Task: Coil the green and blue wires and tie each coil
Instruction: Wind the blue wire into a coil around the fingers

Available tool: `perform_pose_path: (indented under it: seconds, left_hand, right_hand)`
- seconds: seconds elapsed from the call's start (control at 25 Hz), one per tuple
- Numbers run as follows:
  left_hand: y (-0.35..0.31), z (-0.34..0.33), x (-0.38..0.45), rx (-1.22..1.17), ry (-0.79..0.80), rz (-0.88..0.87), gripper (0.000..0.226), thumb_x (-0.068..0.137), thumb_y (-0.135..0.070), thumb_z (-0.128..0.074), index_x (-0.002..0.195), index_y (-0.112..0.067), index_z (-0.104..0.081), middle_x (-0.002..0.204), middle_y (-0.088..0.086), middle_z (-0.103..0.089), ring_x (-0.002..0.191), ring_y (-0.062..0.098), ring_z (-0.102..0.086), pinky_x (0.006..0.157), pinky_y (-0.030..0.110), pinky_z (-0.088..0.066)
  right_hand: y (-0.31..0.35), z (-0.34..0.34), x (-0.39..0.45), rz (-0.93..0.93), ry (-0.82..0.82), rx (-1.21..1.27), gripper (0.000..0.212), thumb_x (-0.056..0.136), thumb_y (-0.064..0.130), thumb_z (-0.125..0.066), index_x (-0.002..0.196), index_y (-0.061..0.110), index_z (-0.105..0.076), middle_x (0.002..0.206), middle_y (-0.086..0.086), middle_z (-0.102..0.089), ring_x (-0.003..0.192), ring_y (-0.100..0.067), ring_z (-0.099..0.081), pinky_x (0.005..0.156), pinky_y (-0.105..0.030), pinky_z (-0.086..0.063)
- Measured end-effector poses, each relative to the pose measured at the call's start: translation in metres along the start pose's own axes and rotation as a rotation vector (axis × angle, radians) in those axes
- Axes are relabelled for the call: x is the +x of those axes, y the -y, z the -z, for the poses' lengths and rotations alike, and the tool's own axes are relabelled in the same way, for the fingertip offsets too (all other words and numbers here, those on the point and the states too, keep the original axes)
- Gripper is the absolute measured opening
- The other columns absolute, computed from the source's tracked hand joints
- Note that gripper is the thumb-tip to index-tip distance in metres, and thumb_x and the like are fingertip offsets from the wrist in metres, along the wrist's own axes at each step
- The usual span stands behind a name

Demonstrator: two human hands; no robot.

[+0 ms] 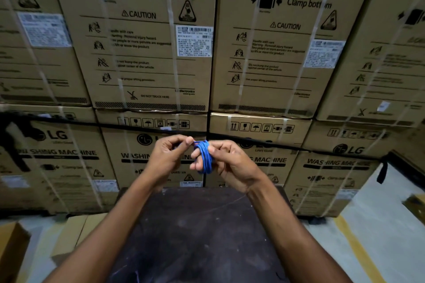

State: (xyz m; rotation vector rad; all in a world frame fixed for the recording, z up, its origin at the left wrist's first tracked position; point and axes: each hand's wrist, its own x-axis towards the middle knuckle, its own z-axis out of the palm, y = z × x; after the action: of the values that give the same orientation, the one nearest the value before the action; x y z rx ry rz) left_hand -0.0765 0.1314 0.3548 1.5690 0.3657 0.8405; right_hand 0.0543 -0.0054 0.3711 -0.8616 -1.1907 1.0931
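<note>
The blue wire point(204, 156) is held up in the air between both hands, above a dark table point(195, 232) and in front of stacked cardboard boxes point(149, 53). The coil is gripped by the right hand point(230, 163), its fingers curled round the loops, while a short free end at the top of the coil is pinched by the left hand point(169, 156) between thumb and fingertips. The tying of this coil appears to be the step in hand. It would be done well if the loops were kept bunched tightly by the right hand and the free end were drawn snugly around the bundle (slack would let the turns spring apart), then tucked under itself. Whether a wrap has already been passed round the coil cannot be made out, since that side is covered by the fingers. The green wire is not seen anywhere in view; it is possibly outside the frame.
</note>
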Motion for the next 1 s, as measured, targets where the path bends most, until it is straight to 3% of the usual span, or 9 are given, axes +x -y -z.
perform_pose_path:
  seconds: [0.12, 0.28, 0.44, 0.56, 0.68, 0.76, 0.84, 0.92, 1.0]
  left_hand:
    - [0.01, -0.019, -0.016, -0.006, -0.071, -0.036, 0.026, 0.103, -0.01, -0.056, 0.093, -0.024, -0.075, 0.052, -0.016, -0.054, 0.045, -0.004, -0.042, 0.044, 0.011, -0.031]
    - [0.026, -0.032, -0.036, 0.213, -0.05, -0.13, 0.027, 0.104, -0.028, -0.054, 0.088, -0.029, -0.077, 0.051, -0.01, -0.04, 0.049, 0.009, -0.033, 0.05, 0.027, -0.022]
    - [0.017, -0.027, -0.051, 0.509, -0.055, -0.221, 0.026, 0.097, -0.035, -0.053, 0.08, -0.028, -0.071, 0.054, -0.004, -0.054, 0.046, 0.008, -0.039, 0.048, 0.03, -0.029]
    - [0.002, -0.009, -0.052, 0.652, -0.076, -0.254, 0.02, 0.092, -0.04, -0.059, 0.079, -0.03, -0.07, 0.057, 0.002, -0.058, 0.05, 0.013, -0.049, 0.049, 0.036, -0.04]
    - [-0.029, 0.01, -0.041, 0.775, -0.103, -0.308, 0.016, 0.087, -0.046, -0.072, 0.077, -0.033, -0.074, 0.053, -0.01, -0.059, 0.046, 0.008, -0.049, 0.045, 0.031, -0.041]
    - [-0.049, 0.017, -0.025, 0.781, -0.061, -0.331, 0.014, 0.083, -0.043, -0.08, 0.074, -0.035, -0.075, 0.053, -0.016, -0.059, 0.046, 0.008, -0.048, 0.045, 0.025, -0.037]
    - [-0.06, 0.023, -0.005, 0.575, 0.037, -0.288, 0.012, 0.079, -0.038, -0.084, 0.076, -0.027, -0.079, 0.063, -0.004, -0.07, 0.053, 0.011, -0.056, 0.054, 0.028, -0.046]
    - [-0.062, 0.02, 0.009, 0.332, 0.084, -0.237, 0.007, 0.08, -0.023, -0.083, 0.078, -0.017, -0.079, 0.071, 0.008, -0.074, 0.064, 0.012, -0.063, 0.061, 0.023, -0.049]
    - [-0.054, 0.012, 0.013, 0.191, 0.067, -0.173, 0.008, 0.087, -0.006, -0.074, 0.079, -0.005, -0.074, 0.058, -0.002, -0.067, 0.054, -0.002, -0.055, 0.054, 0.009, -0.041]
  right_hand:
    - [0.005, -0.006, 0.01, 0.112, -0.121, 0.112, 0.029, 0.102, 0.018, -0.05, 0.112, -0.001, -0.069, 0.087, -0.009, -0.076, 0.087, -0.02, -0.074, 0.086, -0.029, -0.058]
    - [0.01, -0.002, 0.024, 0.235, -0.311, 0.101, 0.028, 0.103, 0.016, -0.048, 0.11, 0.0, -0.07, 0.093, -0.01, -0.077, 0.092, -0.022, -0.074, 0.087, -0.031, -0.059]
    - [-0.006, 0.012, 0.029, 0.324, -0.453, -0.37, 0.025, 0.105, 0.008, -0.05, 0.109, -0.005, -0.071, 0.099, -0.018, -0.076, 0.098, -0.033, -0.073, 0.094, -0.045, -0.058]
    - [-0.008, 0.02, 0.025, 0.311, -0.403, -0.681, 0.024, 0.103, 0.008, -0.053, 0.097, 0.001, -0.075, 0.091, -0.011, -0.077, 0.1, -0.023, -0.073, 0.095, -0.045, -0.057]
    - [-0.006, 0.023, 0.02, 0.224, -0.285, -0.903, 0.025, 0.1, 0.014, -0.054, 0.087, 0.006, -0.074, 0.081, -0.005, -0.075, 0.078, -0.01, -0.068, 0.077, -0.036, -0.057]
    - [0.001, 0.022, 0.014, 0.109, -0.101, -0.793, 0.027, 0.103, 0.011, -0.05, 0.095, -0.001, -0.073, 0.08, -0.012, -0.073, 0.074, -0.013, -0.064, 0.071, -0.029, -0.051]
    - [0.01, 0.02, 0.009, 0.013, 0.077, -0.587, 0.028, 0.106, 0.006, -0.045, 0.104, -0.008, -0.069, 0.082, -0.017, -0.07, 0.079, -0.019, -0.067, 0.071, -0.027, -0.049]
    - [0.016, 0.017, 0.005, -0.023, 0.104, -0.326, 0.031, 0.106, 0.01, -0.043, 0.11, -0.013, -0.064, 0.082, -0.016, -0.068, 0.084, -0.028, -0.069, 0.077, -0.033, -0.051]
    - [0.018, 0.014, 0.003, -0.033, 0.09, -0.133, 0.034, 0.103, 0.011, -0.043, 0.113, -0.016, -0.062, 0.08, -0.015, -0.067, 0.087, -0.032, -0.068, 0.086, -0.038, -0.053]
